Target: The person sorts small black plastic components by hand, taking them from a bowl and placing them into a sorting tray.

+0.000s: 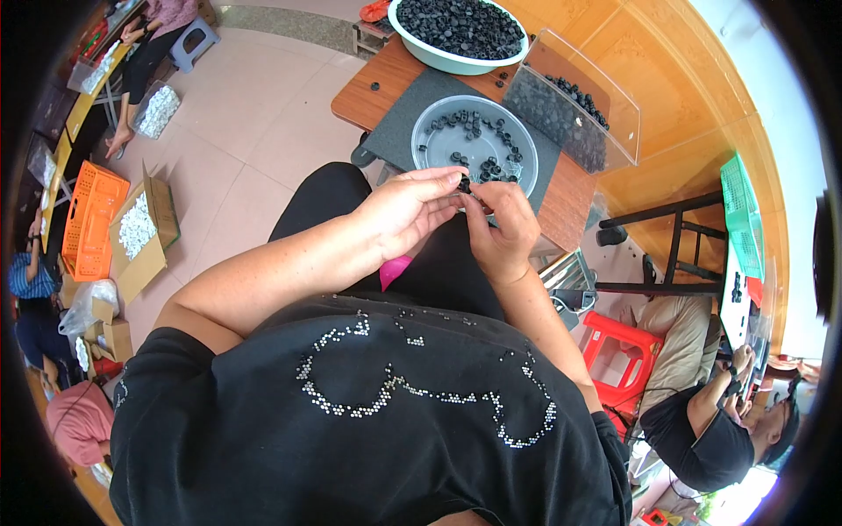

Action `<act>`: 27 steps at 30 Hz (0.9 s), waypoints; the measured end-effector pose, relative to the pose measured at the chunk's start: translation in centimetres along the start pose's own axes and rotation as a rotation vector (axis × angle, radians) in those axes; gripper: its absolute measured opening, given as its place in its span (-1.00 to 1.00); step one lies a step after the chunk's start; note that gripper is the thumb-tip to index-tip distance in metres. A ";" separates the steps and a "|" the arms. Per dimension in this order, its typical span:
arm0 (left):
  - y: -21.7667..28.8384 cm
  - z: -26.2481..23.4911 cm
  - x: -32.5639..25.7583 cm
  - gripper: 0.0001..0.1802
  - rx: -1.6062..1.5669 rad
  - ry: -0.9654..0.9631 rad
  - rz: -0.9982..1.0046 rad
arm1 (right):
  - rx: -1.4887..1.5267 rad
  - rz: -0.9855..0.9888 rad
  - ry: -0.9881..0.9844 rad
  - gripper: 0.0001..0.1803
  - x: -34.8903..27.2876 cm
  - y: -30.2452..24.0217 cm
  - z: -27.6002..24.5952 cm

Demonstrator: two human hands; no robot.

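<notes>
In front of my lap, my left hand (410, 206) pinches a small black round part (464, 184) between thumb and fingertips, the other fingers loosely curled beneath. My right hand (504, 226) is closed at the same part, thumb and forefinger meeting it from the right. The part's details are too small to make out. Just beyond both hands stands a grey translucent basin (424, 111) with several loose black parts (474, 124) scattered on its bottom.
The basin rests on a dark mat (399, 131) over a brown wooden table (373, 79). Beyond it stands a pale basin (517, 60) heaped with black parts. A clear plastic bin (624, 131) of black parts is at the right. A red stool (614, 355) and co-worker (702, 438) are farther right.
</notes>
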State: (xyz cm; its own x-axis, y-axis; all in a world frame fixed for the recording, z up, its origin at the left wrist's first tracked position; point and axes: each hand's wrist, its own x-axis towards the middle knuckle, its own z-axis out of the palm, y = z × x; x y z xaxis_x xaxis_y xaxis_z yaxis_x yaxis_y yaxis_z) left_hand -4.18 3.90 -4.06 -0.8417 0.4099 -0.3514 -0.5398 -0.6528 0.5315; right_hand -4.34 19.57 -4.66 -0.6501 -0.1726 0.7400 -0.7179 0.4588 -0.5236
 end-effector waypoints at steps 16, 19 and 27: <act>0.0 0.5 -0.6 -0.71 0.175 -0.045 0.171 | 0.082 0.044 0.053 -0.81 0.3 -0.6 -0.1; -0.1 0.5 -0.5 -0.70 0.203 -0.035 0.170 | 0.114 0.102 0.047 -0.81 0.1 -0.6 -0.1; 0.1 1.1 -0.9 -0.68 0.327 -0.061 0.242 | 0.557 0.480 0.079 -0.85 -0.5 -0.8 0.2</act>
State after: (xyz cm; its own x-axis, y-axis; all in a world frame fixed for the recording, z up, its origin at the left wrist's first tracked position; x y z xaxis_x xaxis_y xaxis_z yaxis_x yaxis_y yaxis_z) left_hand -3.47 4.15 -2.85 -0.9386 0.3128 -0.1457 -0.2936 -0.5020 0.8135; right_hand -3.47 19.11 -4.65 -0.9195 0.0091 0.3929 -0.3929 -0.0461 -0.9184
